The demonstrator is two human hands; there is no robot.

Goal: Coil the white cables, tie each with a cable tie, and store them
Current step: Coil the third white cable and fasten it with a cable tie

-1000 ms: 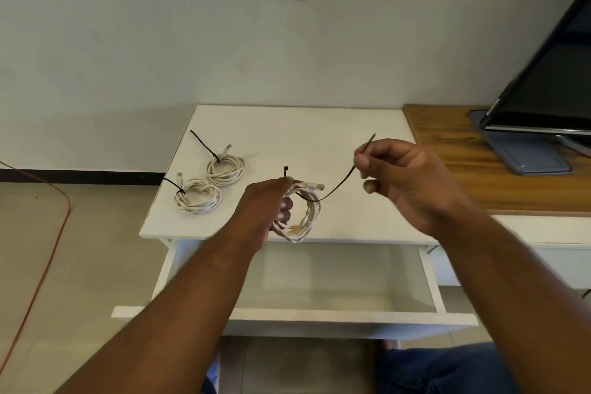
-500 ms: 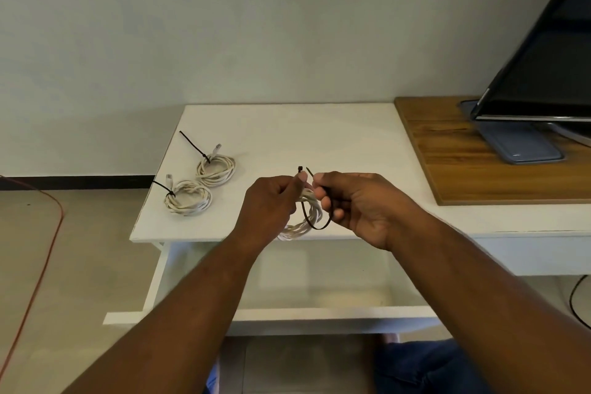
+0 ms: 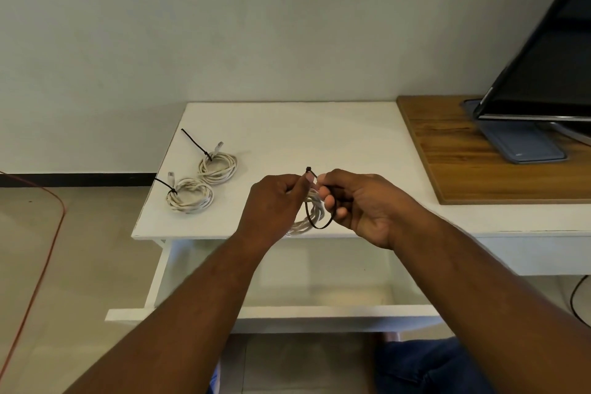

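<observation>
Above the white desk's [image 3: 287,137] front edge, the left hand [image 3: 275,198] is gripping the coiled white cable [image 3: 315,206] and pinching the head of the thin black plastic cable tie [image 3: 321,227]. The right hand [image 3: 361,205] is pinching its tail. If the tail slips, the loop is likely opening and the coil springing loose.

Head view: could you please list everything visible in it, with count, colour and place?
Nearer tied coil: one, white with black tie, table's left front.
Farther tied coil: one, white with black tie, just behind it.
Held coil: one, white, between the hands above the table's front edge.
Cable tie: one, black, looped round the held coil.
Table: one, white, centre.
Drawer: one, white, open below the table.
Wooden board: one, brown, on the table's right.
Monitor: one, black, on the board.
Cord: one, red, floor at left.
Left hand: grips the held coil and tie head.
Right hand: pinches the tie's tail.
</observation>
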